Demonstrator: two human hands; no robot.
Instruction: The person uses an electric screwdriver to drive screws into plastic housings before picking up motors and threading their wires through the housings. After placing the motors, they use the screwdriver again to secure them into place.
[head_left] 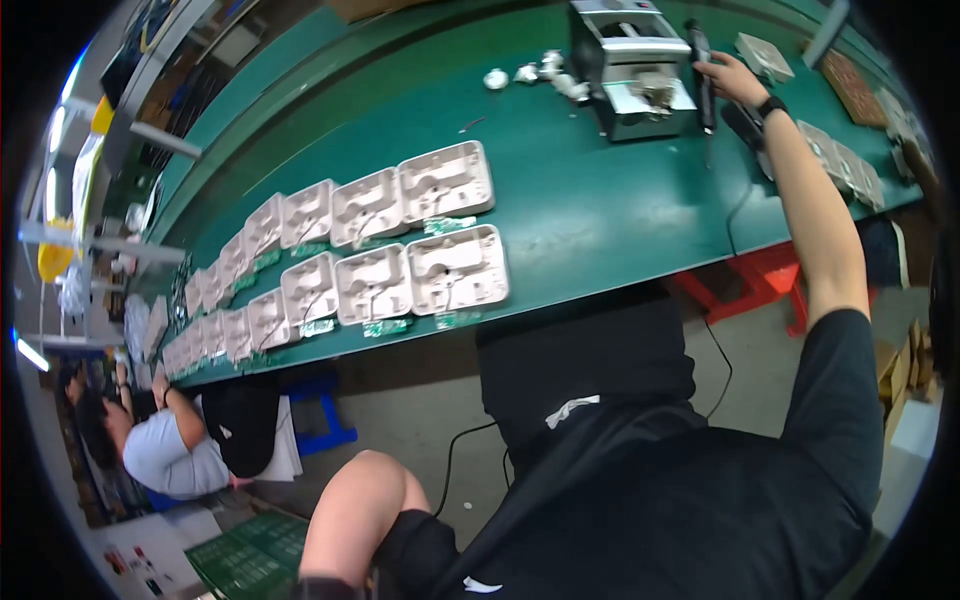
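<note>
My right hand [735, 80], with a dark band at its wrist, reaches out to the far right of the green bench. Its fingers close round a slim black electric screwdriver [704, 95], which stands upright with its thin tip down. Just left of it sits a black and silver screw feeder [640, 85]. Another black handheld tool [746, 128] lies beside my right wrist, partly hidden by the forearm. My bent left arm [355, 500] runs out through the lower edge, so the left hand is out of sight.
Two rows of white plastic housings [455, 270] with wires and green circuit boards [380, 327] line the green bench [590, 230]. Crumpled white bits [550, 70] lie near the feeder. More housings [840, 165] sit at right. A red stool [745, 290] stands below; another person [170, 450] sits left.
</note>
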